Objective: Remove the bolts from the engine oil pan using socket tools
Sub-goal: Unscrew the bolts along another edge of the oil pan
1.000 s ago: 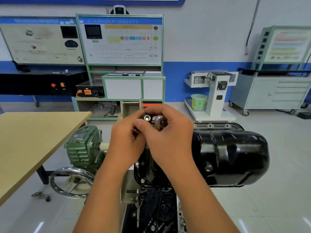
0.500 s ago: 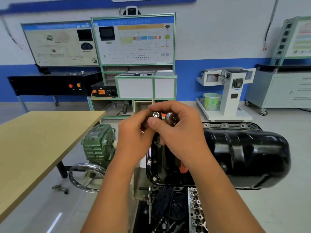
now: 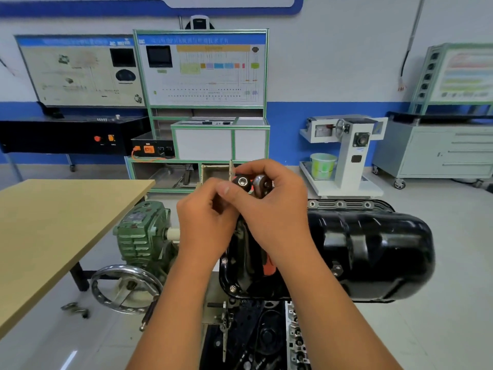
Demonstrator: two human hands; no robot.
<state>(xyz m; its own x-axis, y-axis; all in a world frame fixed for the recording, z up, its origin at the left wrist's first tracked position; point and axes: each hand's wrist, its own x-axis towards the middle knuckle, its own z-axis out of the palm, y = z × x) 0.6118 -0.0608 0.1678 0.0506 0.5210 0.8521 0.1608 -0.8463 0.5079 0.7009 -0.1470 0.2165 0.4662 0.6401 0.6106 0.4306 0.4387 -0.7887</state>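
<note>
A glossy black oil pan (image 3: 368, 252) sits on the upturned engine, with bolts (image 3: 233, 288) along its near left flange and more along the far rim (image 3: 339, 204). Above the pan's left end, my right hand (image 3: 274, 214) grips a ratchet head (image 3: 262, 185) with a black socket (image 3: 242, 181) on it. An orange handle part (image 3: 267, 265) shows below that hand. My left hand (image 3: 208, 220) pinches at the socket's near side. What the socket sits on is hidden by my fingers.
A tan table (image 3: 53, 231) stands at the left. A green gearbox (image 3: 141, 231) with a steel handwheel (image 3: 125, 288) stands left of the engine. Loose metal parts (image 3: 74, 308) lie on the floor. Training panels, a white stand and a grey cabinet line the back wall.
Both hands keep the same hold on the tool over the pan's left end. The view has shifted a little, so the scene sits further right and lower.
</note>
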